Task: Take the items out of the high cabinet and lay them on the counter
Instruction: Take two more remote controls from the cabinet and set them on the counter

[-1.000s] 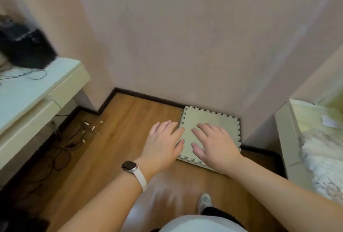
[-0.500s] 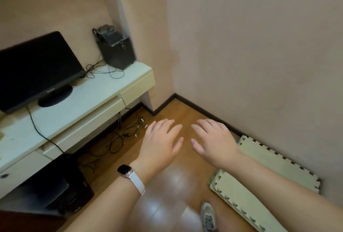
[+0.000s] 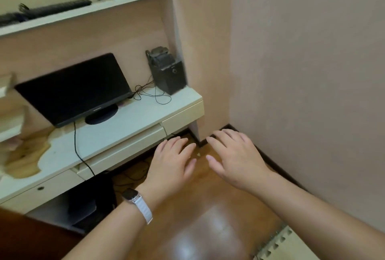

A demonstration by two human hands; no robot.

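Home study (desk [image 3: 133, 122], monitor [image 3: 75, 89], shelf [image 3: 83, 13]).

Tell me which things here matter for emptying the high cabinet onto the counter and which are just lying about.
For the job: left hand and right hand, both empty; upper shelf unit; black keyboard on it; desk top.

Lying about: monitor, black speaker, loose cable, foam mat.

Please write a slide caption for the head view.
Both hands, left and right, open and empty, beside the desk with monitor.
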